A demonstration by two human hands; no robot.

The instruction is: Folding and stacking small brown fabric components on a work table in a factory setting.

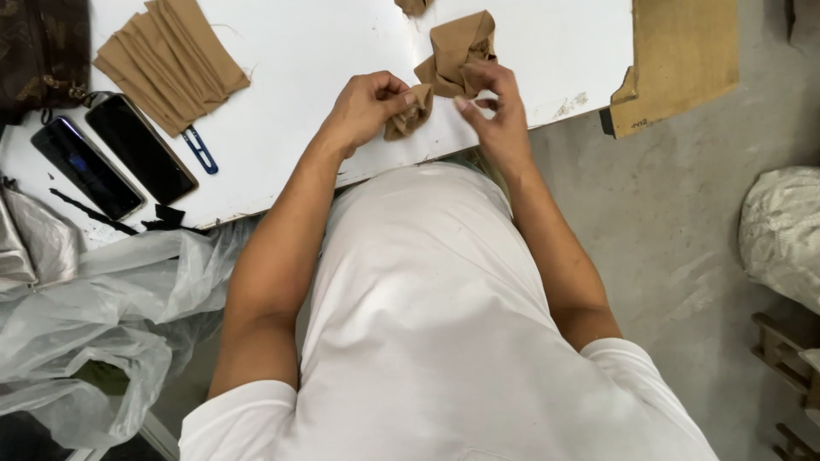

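Observation:
My left hand [369, 107] grips a small bunched tan fabric piece [410, 115] at the near edge of the white table [299, 60]. My right hand [495, 107] is just to its right, thumb and forefinger pinched on a thin whitish thing, perhaps a thread or needle, too small to tell. A crumpled tan fabric piece [457, 51] lies on the table right behind both hands, touching the right hand's fingers.
A stack of flat tan fabric pieces [171, 60] lies at the table's left, with small blue snips [201, 149] and two dark phones [115, 158] beside it. Clear plastic bags [94, 307] hang at lower left. A brown board [683, 55] sticks out at the table's right; a white sack [786, 230] stands on the floor.

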